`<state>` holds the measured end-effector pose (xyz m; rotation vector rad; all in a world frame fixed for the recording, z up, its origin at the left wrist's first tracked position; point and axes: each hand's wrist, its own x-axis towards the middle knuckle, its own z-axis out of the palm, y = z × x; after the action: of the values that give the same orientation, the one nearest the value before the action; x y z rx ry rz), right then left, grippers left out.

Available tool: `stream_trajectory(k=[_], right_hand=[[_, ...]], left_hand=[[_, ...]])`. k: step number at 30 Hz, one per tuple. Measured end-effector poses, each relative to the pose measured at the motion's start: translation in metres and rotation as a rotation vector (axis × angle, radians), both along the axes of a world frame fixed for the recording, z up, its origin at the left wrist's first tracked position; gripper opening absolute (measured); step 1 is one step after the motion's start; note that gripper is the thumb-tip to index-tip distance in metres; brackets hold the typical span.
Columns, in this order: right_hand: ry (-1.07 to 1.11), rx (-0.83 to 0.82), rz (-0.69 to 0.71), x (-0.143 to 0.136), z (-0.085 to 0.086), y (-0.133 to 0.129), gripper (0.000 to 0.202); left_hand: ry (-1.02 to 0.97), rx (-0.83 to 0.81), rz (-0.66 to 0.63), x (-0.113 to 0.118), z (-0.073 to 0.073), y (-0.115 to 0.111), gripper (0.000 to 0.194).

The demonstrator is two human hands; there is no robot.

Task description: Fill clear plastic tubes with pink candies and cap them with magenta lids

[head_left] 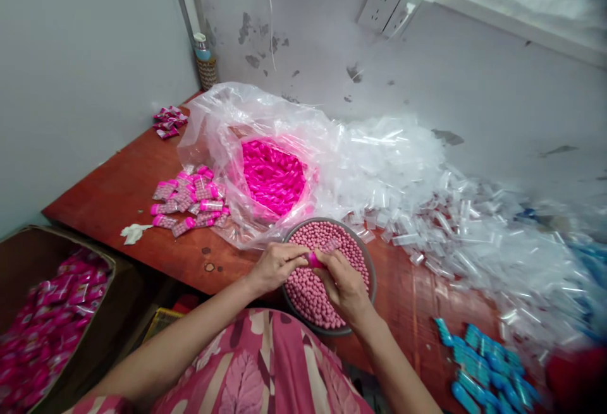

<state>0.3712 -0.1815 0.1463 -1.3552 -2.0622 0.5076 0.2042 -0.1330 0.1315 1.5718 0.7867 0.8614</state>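
A bright pink cap (313, 260) shows between my fingertips, above a grey bowl (372, 275) of round pink beads (310, 300). My left hand (279, 268) pinches it from the left, and my right hand (344, 284) grips it from the right. Whether a tube is joined to the cap is hidden by my fingers. Just behind the right fingers, something clear (332, 244) lies over the beads. Beyond the bowl, an open plastic bag (222, 123) holds a heap of pink caps (272, 177).
Bead-filled tubes with pink caps (187, 199) lie left on the red-brown table (118, 189), near a crumpled white scrap (134, 232). Clear empty tubes (441, 212) spread along the right. Blue-capped tubes (493, 363) lie front right. A carton (111, 275) of pink packets stands lower left.
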Motion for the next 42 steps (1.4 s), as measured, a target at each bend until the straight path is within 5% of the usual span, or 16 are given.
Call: stream_trajectory(k=[5,9,12,16,22,27,32,36,42], right_hand=[[0.238,-0.141,-0.097,-0.008,0.009,0.009,0.031],[0.747,-0.53,-0.165,-0.007,0.013,0.008,0.037],[0.988,-0.684,-0.256,-0.001,0.001,0.007,0.032],[1.072,-0.79,-0.34,-0.006,-0.009,0.018,0.027],[1.158,-1.113,-0.164,-0.043,0.004,0.035,0.029],[1.243,-1.094,-0.282,-0.074,-0.006,0.026,0.024],[1.324,-1.029,-0.424,-0.097,-0.03,0.02,0.018],[1.418,-1.104,-0.4,-0.101,-0.041,0.019,0.018],[1.539,-1.193,-0.364,-0.1,-0.051,0.01,0.028]], left_hand=[[-0.207,-0.352,0.085,0.004,-0.009,-0.002,0.025],[-0.493,-0.611,0.12,0.005,-0.013,-0.003,0.033],[-0.498,-0.564,0.119,-0.003,-0.014,-0.001,0.033],[-0.23,-0.367,0.156,-0.02,-0.017,-0.001,0.03],[-0.083,-0.163,0.126,-0.038,-0.016,-0.005,0.025],[0.031,-0.095,0.102,-0.056,-0.016,-0.009,0.024],[0.183,-0.079,0.103,-0.07,-0.039,-0.011,0.026],[0.223,-0.039,0.079,-0.079,-0.052,-0.01,0.026],[0.237,-0.062,-0.078,-0.089,-0.054,-0.013,0.025]])
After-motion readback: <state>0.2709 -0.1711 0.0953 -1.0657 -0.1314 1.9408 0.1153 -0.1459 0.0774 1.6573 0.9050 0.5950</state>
